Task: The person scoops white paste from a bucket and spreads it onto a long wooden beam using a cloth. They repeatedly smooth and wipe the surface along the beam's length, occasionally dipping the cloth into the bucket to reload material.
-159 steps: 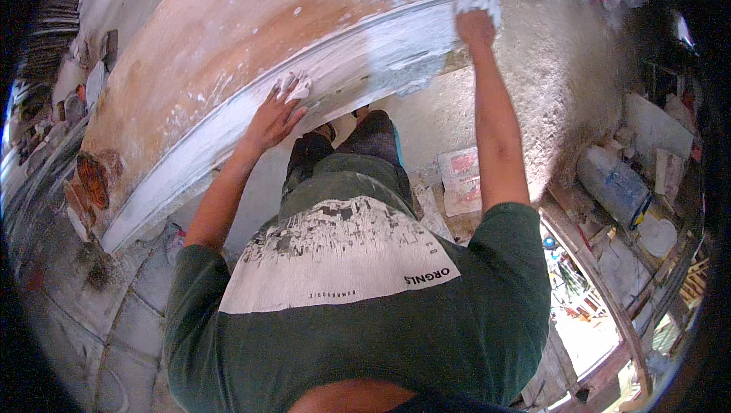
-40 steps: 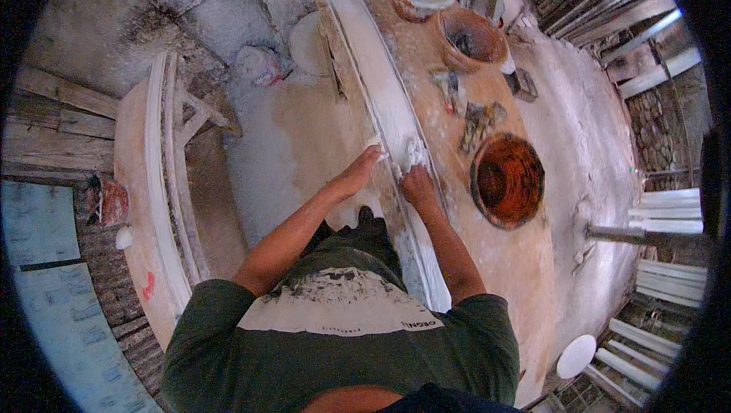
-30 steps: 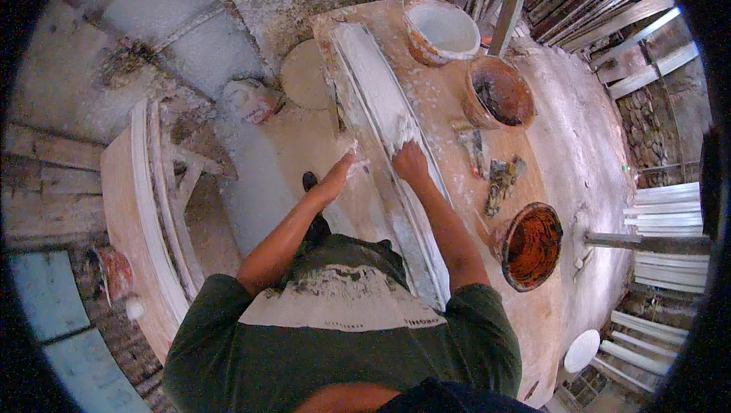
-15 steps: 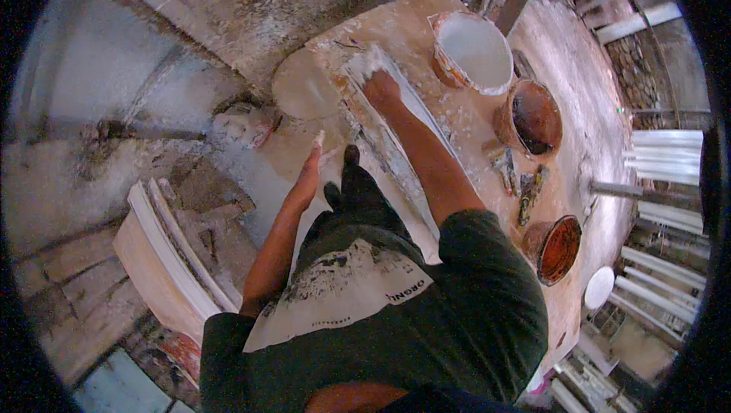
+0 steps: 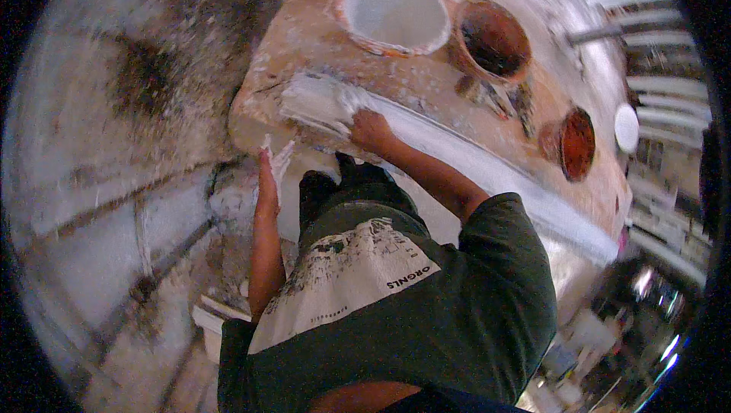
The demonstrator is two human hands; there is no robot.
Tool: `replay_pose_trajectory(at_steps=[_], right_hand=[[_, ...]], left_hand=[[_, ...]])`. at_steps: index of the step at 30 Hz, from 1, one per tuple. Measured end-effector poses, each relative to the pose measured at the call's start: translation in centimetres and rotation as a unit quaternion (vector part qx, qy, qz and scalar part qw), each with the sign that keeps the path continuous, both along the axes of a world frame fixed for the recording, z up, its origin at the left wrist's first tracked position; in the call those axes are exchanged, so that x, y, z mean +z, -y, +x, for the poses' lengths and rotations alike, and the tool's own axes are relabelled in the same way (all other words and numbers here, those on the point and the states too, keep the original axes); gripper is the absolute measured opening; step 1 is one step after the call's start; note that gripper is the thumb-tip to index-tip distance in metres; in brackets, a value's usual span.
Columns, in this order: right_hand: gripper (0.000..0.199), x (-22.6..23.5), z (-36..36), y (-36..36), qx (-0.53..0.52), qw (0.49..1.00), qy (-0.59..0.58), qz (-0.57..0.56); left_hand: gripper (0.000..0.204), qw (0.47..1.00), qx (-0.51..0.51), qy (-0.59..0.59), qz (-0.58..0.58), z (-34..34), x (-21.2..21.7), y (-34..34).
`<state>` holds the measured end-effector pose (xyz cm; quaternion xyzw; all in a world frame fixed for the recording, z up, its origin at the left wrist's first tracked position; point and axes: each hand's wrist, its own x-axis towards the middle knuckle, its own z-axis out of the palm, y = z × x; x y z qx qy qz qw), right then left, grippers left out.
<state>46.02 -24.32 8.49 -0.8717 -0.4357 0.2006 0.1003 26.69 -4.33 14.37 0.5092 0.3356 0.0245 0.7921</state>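
A long white, plaster-coated strip [image 5: 464,154] lies along the near edge of the table. My right hand [image 5: 371,130] is closed at the strip's left part, against wet white streaked material [image 5: 316,101]; its fingertips are hidden, so whatever it grips cannot be made out. Off the table's near left corner, my left hand [image 5: 272,165] hangs in the air. Its fingers are spread and smeared with white, and nothing is in them.
A large white-lined bucket [image 5: 396,13] stands beyond the strip. To its right are a brown bowl [image 5: 493,40], caked tools [image 5: 499,101] and a smaller reddish-brown bowl [image 5: 576,144]. The wooden table [image 5: 266,55] ends at the left above a stained floor.
My view has turned, so the strip now runs more crosswise. The right hand remains on the strip, with more white streaked material showing beside it. My left hand's fingers have spread apart.
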Motion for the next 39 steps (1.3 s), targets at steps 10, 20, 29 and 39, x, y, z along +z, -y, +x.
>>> replay_pose_trajectory(at_steps=[10, 20, 29, 39], right_hand=[[0.016, 7.4, -1.9, 5.1, -0.385, 0.862, 0.057, 0.326], [0.020, 5.2, -1.4, -3.3, -0.422, 0.808, 0.088, 0.402], [0.035, 1.9, -5.2, 3.9, -0.484, 0.827, 0.083, 0.274], [0.027, 6.3, -16.8, 21.4, -0.646, 0.610, 0.248, 0.387]], left_hand=[[0.068, 0.981, -0.179, 0.048, -0.053, 8.4, 1.0, -3.3], [0.067, 0.941, -0.333, 0.041, -0.037, 10.9, 3.0, -5.5], [0.064, 0.906, -0.405, -0.077, -0.092, 9.7, 3.7, 0.1], [0.058, 0.862, -0.505, -0.006, 0.048, 12.3, 5.3, 14.5]])
